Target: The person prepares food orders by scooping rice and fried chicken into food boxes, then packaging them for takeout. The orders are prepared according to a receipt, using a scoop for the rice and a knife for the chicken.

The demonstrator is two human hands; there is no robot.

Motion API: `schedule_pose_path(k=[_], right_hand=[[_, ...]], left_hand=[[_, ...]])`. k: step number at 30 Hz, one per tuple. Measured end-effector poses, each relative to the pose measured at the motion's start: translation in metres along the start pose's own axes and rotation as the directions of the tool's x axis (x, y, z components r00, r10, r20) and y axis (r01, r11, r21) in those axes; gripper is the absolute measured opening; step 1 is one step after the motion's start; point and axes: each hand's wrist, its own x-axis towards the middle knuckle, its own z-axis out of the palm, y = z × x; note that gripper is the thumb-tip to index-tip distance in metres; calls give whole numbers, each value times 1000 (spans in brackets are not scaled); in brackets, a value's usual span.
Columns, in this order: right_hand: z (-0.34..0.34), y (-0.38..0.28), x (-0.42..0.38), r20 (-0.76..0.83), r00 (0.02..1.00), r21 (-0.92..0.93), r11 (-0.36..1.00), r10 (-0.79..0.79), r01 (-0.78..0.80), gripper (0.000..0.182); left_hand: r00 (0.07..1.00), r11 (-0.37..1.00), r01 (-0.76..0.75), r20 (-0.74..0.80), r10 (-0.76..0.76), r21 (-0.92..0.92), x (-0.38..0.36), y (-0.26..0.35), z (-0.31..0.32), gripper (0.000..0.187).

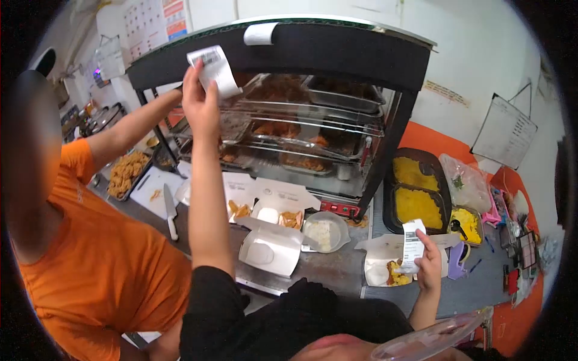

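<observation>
My left hand is raised in front of the black top edge of a food warmer, pinching a curled paper receipt. Low on the right, my right hand grips a second printed receipt. Below that slip lies an open white takeaway box with yellow food and something brown in it; the slip and hand cover part of it. Another slip hangs from the warmer's top edge. Trays of fried food stand on the warmer's shelves.
A co-worker in an orange shirt stands at left, one arm reaching towards the warmer. A knife lies partly on a white cutting board. Open food boxes and a round plastic tub line the counter. Black trays of yellow food sit right.
</observation>
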Motion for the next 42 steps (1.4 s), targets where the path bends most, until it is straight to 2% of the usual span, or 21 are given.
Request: schedule_pose_path(k=[4, 6, 7, 11, 14, 15, 18, 20, 22, 24, 26, 28, 29, 31, 32, 34, 35, 37, 38, 41, 42], right_hand=[[-3, 1, -7, -88, 996, 9, 999, 35, -34, 66], [-2, -1, -6, -126, 992, -11, 1000, 24, -26, 66], [-5, 1, -5, -135, 991, -10, 1000, 15, -17, 66], [-8, 10, 4, -134, 990, 4, 999, 37, -37, 65], [-6, 12, 14, -107, 993, -46, 997, 52, -57, 66], [-4, 13, 17, -101, 994, -92, 994, 52, -61, 67], [3, 10, 23, -67, 997, -82, 996, 39, -45, 67], [1, 15, 24, -38, 999, -104, 994, 20, -24, 67], [2, 16, 22, -47, 998, -74, 996, 53, -56, 67], [2, 12, 19, -34, 998, -143, 988, 48, -53, 67], [3, 12, 16, -47, 996, -109, 990, 80, -84, 68], [6, 11, 13, -50, 995, -117, 989, 90, -96, 69], [9, 10, 12, -45, 994, -96, 990, 96, -100, 70], [14, 12, 11, -3, 999, -105, 994, 35, -35, 70], [17, 13, 11, 7, 1000, -110, 994, -2, 3, 68], [19, 14, 11, 61, 998, -153, 988, -10, 20, 69], [20, 18, 10, 76, 997, -130, 991, -14, 24, 70], [26, 16, 10, 107, 994, -10, 1000, 28, -27, 73], [30, 16, 11, 116, 993, 29, 999, 10, -13, 74], [36, 11, 13, 167, 986, 107, 994, -11, -7, 78], [36, 11, 14, 148, 989, 107, 994, -15, -1, 78]], left_hand=[[985, 994, 105, 132, -108, 23, 52, -41, 21, 49], [975, 874, -141, 218, 42, 465, 60, -72, 22, 54], [964, 835, -227, 235, 121, 502, 61, -80, 20, 57], [988, 676, -145, 141, 61, 722, 63, -55, 28, 57], [981, 716, -103, 188, -41, 691, 68, -52, 30, 59], [981, 678, -111, 188, -41, 727, 69, -48, 31, 56], [931, 300, -357, 310, 194, 885, 86, -50, 29, 43], [900, 205, -431, 403, 165, 879, 99, -43, 29, 31], [816, 230, -574, 527, 237, 786, 117, -60, 23, 28], [863, 456, -487, 491, 119, 745, 118, -56, 28, 28], [847, 410, -519, 515, 130, 750, 122, -65, 24, 23], [688, -20, -717, 712, 144, 697, 128, -82, 12, 24], [683, 4, -726, 721, 118, 688, 125, -84, 12, 24], [741, -127, -662, 671, 43, 739, 125, -86, 12, 28], [736, -110, -670, 676, 33, 734, 128, -91, 10, 28], [730, -290, -651, 683, 15, 702, 136, -109, 3, 37], [680, -188, -708, 729, 80, 681, 148, -125, -9, 38], [775, 12, -631, 629, 63, 776, 145, -133, 0, 39], [876, 90, -473, 479, -54, 876, 135, -123, 6, 40], [846, -64, -529, 520, -121, 846, 148, -137, -3, 45], [893, -92, -446, 436, -111, 890, 146, -132, -2, 49]])
